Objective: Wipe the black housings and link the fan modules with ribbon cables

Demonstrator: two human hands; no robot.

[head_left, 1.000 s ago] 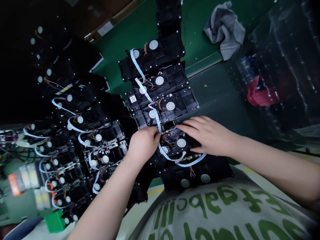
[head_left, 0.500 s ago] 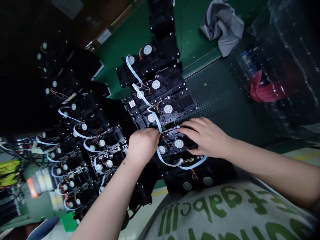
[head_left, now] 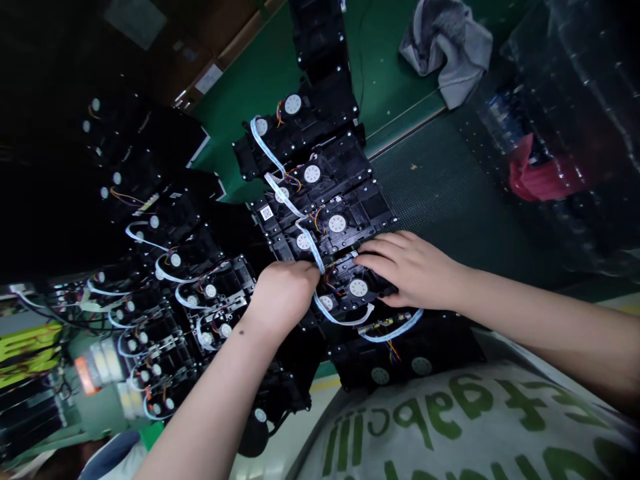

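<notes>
My left hand [head_left: 287, 290] is closed, its fingertips pinching the pale blue ribbon cable [head_left: 311, 245] at the left part of a black module [head_left: 357, 288] with white gear discs. The tips are partly hidden behind the hand. On the same module's right side lies my right hand [head_left: 413, 270], fingers curled over its upper edge near a small circuit board and thumb by its lower edge. A length of ribbon cable [head_left: 345, 323] loops below the left hand, ending in a white connector [head_left: 371, 309]. Nearer my body sits another black module [head_left: 400, 353] with its own board and cable.
More black modules [head_left: 360, 200] run in a row away from me, linked by ribbon cables. Another row [head_left: 210, 267] stands to the left. A grey cloth [head_left: 447, 50] lies on the green table [head_left: 385, 73]. Clear plastic with a red piece [head_left: 540, 173] is at right.
The view has shifted slightly. The loose white connector has moved up and right, away from the nearer module's board. Both hands stay at nearly the same places on the module.
</notes>
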